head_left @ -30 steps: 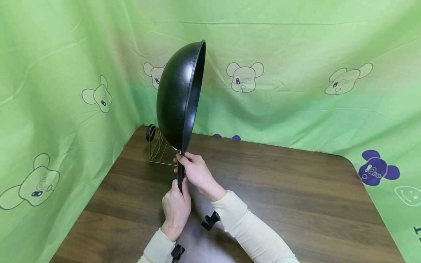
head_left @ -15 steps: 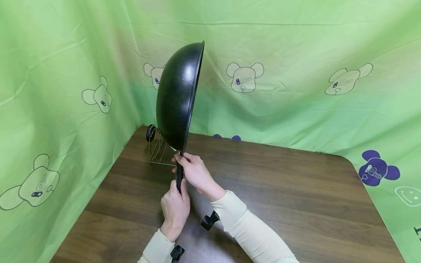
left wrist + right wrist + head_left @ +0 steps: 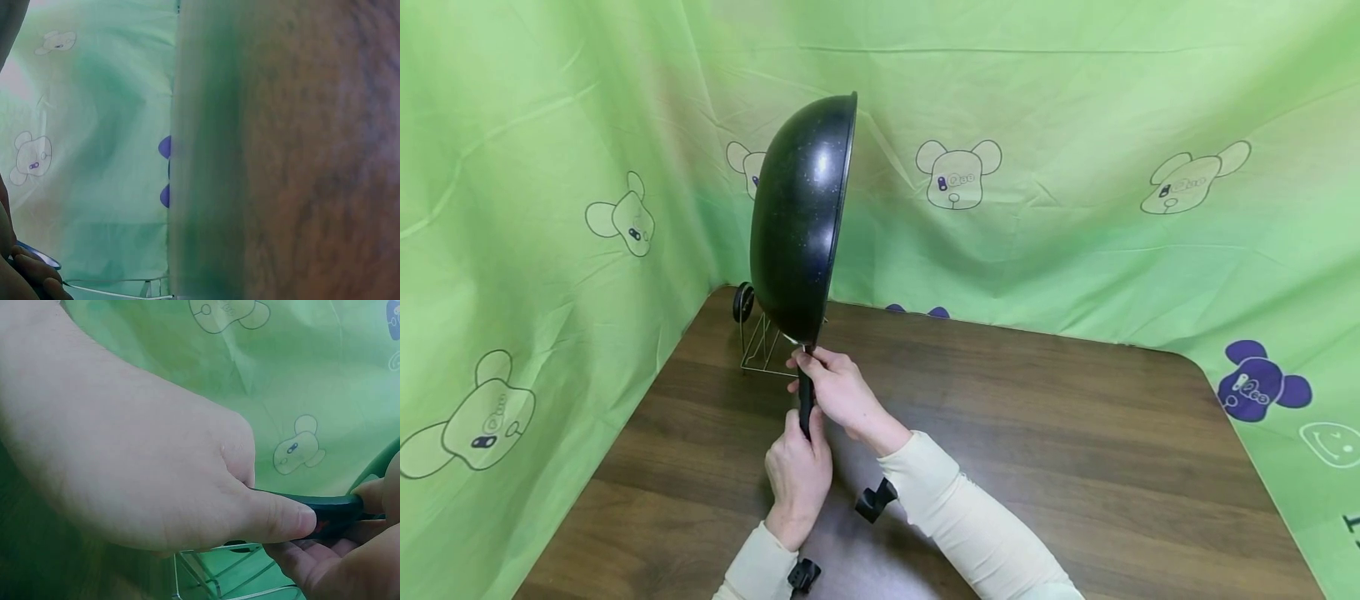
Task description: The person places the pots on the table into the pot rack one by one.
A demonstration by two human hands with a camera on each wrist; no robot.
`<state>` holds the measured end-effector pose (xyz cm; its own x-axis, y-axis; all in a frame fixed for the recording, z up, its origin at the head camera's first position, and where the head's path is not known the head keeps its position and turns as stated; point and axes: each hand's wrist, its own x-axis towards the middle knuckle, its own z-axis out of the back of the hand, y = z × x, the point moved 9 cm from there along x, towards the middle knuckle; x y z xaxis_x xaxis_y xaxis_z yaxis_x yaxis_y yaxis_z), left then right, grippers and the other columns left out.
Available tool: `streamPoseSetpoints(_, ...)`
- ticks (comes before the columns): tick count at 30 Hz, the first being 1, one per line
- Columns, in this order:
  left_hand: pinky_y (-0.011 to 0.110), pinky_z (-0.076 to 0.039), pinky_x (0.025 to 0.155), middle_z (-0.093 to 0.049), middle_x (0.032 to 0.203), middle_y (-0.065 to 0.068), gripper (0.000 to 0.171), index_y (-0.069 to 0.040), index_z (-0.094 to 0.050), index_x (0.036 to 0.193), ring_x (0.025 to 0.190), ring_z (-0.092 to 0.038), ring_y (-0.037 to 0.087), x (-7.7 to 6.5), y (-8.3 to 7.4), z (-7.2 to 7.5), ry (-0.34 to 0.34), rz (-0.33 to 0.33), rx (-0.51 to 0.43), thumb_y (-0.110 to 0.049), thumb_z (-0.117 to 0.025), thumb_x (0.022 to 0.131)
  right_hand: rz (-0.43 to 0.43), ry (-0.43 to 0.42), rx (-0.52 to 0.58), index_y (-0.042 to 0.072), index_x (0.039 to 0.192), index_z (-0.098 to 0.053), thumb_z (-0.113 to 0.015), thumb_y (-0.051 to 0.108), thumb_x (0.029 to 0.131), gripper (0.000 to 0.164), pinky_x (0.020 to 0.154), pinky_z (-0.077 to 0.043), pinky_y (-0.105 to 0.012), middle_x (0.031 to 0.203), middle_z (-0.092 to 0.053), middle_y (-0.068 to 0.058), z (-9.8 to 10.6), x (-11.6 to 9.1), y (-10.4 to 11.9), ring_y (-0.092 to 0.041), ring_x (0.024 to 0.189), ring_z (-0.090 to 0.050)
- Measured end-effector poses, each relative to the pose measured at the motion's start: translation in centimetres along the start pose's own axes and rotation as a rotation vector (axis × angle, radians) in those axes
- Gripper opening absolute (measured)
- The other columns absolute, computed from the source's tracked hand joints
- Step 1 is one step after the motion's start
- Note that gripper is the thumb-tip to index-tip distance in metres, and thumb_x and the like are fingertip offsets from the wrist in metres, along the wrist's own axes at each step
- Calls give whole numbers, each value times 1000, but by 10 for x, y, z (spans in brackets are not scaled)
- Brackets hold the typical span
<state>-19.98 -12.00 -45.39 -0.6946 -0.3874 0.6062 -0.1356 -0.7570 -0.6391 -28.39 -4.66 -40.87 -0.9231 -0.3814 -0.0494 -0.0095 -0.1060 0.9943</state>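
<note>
A black wok is held up over the table in the head view, bowl upward and slightly tilted right. Its rounded outside faces left and its inside is hidden from me. My left hand grips the lower end of the black handle. Higher up, close to the bowl, my right hand holds the same handle. The right wrist view has the left hand large, its thumb along the handle, with the right hand at the right edge. Fingers show at the left wrist view's lower left.
Behind the wok, a wire rack stands at the table's back left corner, partly covered by it. A black round piece is at the rack's left end. Green printed cloth hangs around the brown wooden table.
The wok has shifted slightly left and turned, so its inside, partly seen a second ago, is out of sight. Both hands keep their hold on the handle and move slightly left with it.
</note>
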Motion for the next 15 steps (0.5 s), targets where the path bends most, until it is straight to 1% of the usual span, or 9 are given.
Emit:
streamPoseSetpoints(5, 34, -30, 34, -41, 45, 2, 31, -7, -50, 75, 36, -48, 28, 0, 3, 1, -1, 12, 0, -29, -58, 96, -1, 14, -15, 6, 114, -64, -47, 27, 102, 30, 70, -48, -31, 106, -66, -3, -3, 3, -1, -21, 85, -68)
streamPoseSetpoints(10, 35, -30, 35, -42, 45, 2, 32, -7, -50, 77, 37, -49, 29, 1, 4, 2, 1, 20, 9, -30, -58, 97, 0, 21, -17, 6, 114, -64, -46, 27, 102, 30, 69, -48, -31, 106, -66, -3, -5, 4, -2, -25, 88, -68)
streamPoseSetpoints(15, 35, -29, 35, -41, 45, 1, 33, -7, -50, 76, 36, -48, 28, 1, 5, 3, 7, 31, 20, -32, -57, 97, -6, 20, -13, 7, 112, -65, -46, 27, 102, 29, 67, -48, -30, 105, -67, -3, -7, 5, -2, -27, 88, -68)
